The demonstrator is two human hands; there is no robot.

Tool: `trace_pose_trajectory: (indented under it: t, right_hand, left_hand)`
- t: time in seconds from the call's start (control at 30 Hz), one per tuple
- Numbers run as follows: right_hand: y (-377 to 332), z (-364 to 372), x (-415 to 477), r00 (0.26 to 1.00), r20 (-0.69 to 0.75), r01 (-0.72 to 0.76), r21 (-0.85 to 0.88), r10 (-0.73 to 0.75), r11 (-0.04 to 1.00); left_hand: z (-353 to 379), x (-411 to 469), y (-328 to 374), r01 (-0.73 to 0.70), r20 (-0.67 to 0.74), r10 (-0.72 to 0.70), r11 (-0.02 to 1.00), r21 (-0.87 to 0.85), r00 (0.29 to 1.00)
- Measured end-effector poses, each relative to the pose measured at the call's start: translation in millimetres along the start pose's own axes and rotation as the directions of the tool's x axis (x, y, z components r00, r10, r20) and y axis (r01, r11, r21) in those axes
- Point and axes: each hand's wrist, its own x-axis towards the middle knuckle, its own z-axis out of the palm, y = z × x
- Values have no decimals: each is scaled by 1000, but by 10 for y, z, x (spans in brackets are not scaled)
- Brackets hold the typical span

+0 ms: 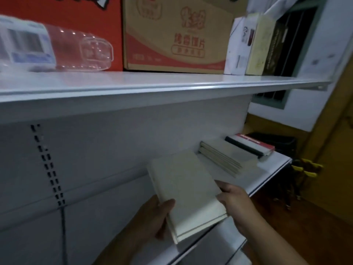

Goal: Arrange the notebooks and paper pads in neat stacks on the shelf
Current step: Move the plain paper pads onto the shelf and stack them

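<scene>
I hold a small stack of cream paper pads (186, 190) over the lower white shelf (271, 169). My left hand (152, 217) grips the stack's near left edge, thumb on top. My right hand (234, 199) grips its right edge. Further right on the same shelf lies a fanned stack of grey-beige notebooks (225, 156). Beyond it rests a notebook with a red and black cover (252, 145).
The upper shelf (152, 83) carries a clear plastic package (57, 48), a red box (76, 16), a brown carton (172, 35) and upright books (254, 44). A perforated upright (49, 167) runs down the back panel. A barred window and dark bags lie to the right.
</scene>
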Motion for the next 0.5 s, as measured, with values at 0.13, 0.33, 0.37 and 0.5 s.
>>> trace_pose_trajectory:
  t: [0.13,0.33,0.37,0.5]
  right_hand:
    - [47,-293,390,1000,-9,10,-50,-11,999]
    - [49,-461,1112,980,109,190,-279,-166,941]
    - [94,-460,1231,975,127,217,-364,-183,906]
    - [513,-503,1472,921,236,389,-602,-310,698]
  left_hand:
    - [266,467,119,-1,-32,7,982,187,999]
    - [510,1003,173,45,-173,108,715,698,979]
    - [556,1046,148,97,-214,98,664,742,972]
    - [689,1076,131,226,-335,50,643,732,941]
